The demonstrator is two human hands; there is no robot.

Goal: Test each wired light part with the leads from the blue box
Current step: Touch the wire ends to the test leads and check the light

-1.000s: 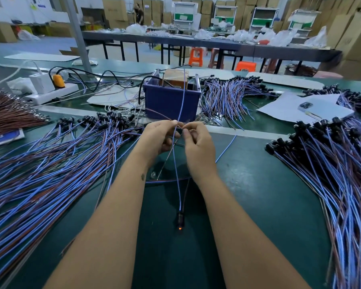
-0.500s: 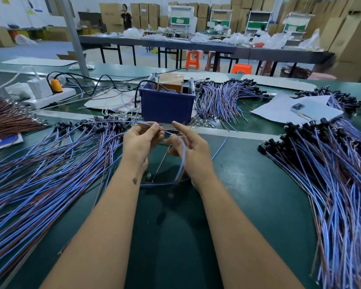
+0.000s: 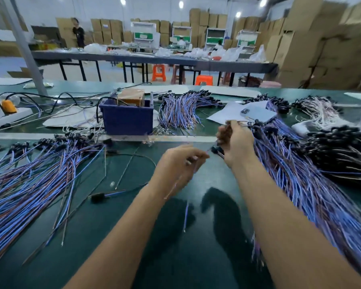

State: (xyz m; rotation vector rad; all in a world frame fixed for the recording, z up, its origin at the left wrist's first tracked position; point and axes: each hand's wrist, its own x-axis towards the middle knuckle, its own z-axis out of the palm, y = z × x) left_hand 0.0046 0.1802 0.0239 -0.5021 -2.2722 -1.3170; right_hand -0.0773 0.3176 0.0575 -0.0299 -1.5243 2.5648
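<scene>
The blue box (image 3: 126, 119) stands at the middle back of the green table, a brown block inside it. My left hand (image 3: 178, 166) hovers over the table's middle, fingers curled and pinching thin wires that hang blurred below it. My right hand (image 3: 234, 140) is at the inner edge of the right pile of wired light parts (image 3: 296, 170), gripping wires of one part; a black head shows under its palm. One wired part (image 3: 99, 197) lies loose on the table, left of my left arm. Thin leads (image 3: 133, 157) trail from the box across the mat.
A big pile of blue and brown wired parts (image 3: 35, 180) covers the left side, another bundle (image 3: 179, 109) lies behind the box. A phone on paper (image 3: 256, 114) sits at the back right, a power strip (image 3: 6, 117) at the back left.
Both hands have swung right, away from in front of the box; my right hand has reached the right pile. The part tested earlier now lies on the table at left.
</scene>
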